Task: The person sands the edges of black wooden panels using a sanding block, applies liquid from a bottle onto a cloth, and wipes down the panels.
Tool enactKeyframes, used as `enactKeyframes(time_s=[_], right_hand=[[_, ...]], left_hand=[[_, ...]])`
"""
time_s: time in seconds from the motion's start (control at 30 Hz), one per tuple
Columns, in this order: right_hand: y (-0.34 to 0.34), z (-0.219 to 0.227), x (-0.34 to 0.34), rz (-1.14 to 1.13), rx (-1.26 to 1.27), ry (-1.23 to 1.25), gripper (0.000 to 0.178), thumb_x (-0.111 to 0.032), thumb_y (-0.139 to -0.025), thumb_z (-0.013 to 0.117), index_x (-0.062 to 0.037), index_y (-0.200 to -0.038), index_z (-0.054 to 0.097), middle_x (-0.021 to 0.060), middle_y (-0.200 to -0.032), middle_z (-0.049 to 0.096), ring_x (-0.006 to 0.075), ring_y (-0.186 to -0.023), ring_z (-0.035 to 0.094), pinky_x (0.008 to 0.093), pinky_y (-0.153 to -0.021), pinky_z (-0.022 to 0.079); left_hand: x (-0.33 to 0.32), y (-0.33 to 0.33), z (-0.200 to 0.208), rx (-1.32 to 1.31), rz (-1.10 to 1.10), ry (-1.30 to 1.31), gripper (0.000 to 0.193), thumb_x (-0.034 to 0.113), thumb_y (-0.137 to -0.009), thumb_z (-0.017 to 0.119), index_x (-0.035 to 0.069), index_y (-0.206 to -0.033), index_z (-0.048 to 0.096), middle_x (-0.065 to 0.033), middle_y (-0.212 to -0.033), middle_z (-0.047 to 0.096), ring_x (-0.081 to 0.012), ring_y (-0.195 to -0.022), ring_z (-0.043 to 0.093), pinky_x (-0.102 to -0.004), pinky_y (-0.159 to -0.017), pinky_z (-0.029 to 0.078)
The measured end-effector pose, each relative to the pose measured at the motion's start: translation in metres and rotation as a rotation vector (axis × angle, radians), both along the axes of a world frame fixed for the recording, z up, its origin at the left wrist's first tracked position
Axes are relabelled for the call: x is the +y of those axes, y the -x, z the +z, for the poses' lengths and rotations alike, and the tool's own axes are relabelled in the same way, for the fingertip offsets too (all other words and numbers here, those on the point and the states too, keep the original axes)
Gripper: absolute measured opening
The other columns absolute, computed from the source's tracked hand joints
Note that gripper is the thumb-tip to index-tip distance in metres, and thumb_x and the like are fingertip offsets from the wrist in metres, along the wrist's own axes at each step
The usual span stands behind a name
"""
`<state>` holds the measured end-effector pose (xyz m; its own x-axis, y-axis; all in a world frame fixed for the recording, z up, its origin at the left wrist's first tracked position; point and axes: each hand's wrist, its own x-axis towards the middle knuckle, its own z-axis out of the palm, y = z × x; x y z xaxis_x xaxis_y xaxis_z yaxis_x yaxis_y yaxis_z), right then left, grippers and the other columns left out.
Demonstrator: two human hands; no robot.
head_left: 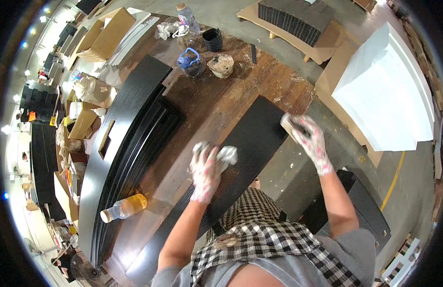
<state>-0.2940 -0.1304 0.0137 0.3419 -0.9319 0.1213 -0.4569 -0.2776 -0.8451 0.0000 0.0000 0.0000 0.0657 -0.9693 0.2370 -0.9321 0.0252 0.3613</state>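
Observation:
A long black panel (259, 131) lies slantwise across the wooden workbench in front of me. My left hand (204, 174), in a stained white glove, is closed around a crumpled greyish-white rag (227, 155) over the panel's middle. At the panel's right end is my right hand (307, 136), gloved too, its fingers curled by the corner. Something pale and flat-edged shows at those fingertips, but I cannot make out what it is. Left of the panel rises a stack of black boards (130, 124), the top one with a slot. A bottle of yellow liquid (128, 208) lies against the stack.
On the bench's far end stand a blue-handled jug (190, 64), a black cup (212, 39), a stained lump (221, 66) and a clear bottle (187, 18). Cartons (99, 36) line the left. White sheets (381, 91) are stacked at right; dark panels (358, 205) are low beside me.

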Motion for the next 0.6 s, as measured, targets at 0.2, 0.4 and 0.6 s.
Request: enactKeyframes(time_s=[0.2,0.4,0.6], right_hand=[[0.062,-0.011,0.083,-0.301,-0.111,-0.214,0.034,-0.016,-0.084,0.067,0.0007,-0.114,0.062,0.01,-0.115,0.062,0.0202,-0.109,0.056,0.0331,-0.097,0.042],[0.053,-0.028,0.082,-0.329,-0.305,-0.231,0.033,-0.009,-0.089,0.059,0.0045,-0.12,0.058,0.0113,-0.117,0.061,0.0193,-0.107,0.056,0.0333,-0.097,0.041],[-0.044,-0.01,0.074,0.032,-0.327,-0.261,0.032,-0.008,-0.088,0.058,0.0033,-0.119,0.058,0.0092,-0.116,0.061,0.0172,-0.105,0.056,0.0317,-0.095,0.042]], left_hand=[[-0.12,0.07,0.011,0.02,-0.102,-0.081,0.045,0.024,-0.079,0.066,0.01,-0.122,0.059,-0.0145,-0.129,0.052,-0.0363,-0.121,0.045,-0.0508,-0.099,0.039],[-0.126,0.08,-0.011,0.012,-0.126,0.148,0.034,0.025,-0.075,0.065,0.013,-0.106,0.065,-0.0112,-0.117,0.055,-0.0348,-0.123,0.043,-0.0512,-0.101,0.036],[0.065,-0.011,0.004,-0.003,0.198,-0.017,0.037,0.016,-0.077,0.062,0.009,-0.113,0.06,-0.0156,-0.127,0.051,-0.0376,-0.127,0.042,-0.0515,-0.104,0.035]])
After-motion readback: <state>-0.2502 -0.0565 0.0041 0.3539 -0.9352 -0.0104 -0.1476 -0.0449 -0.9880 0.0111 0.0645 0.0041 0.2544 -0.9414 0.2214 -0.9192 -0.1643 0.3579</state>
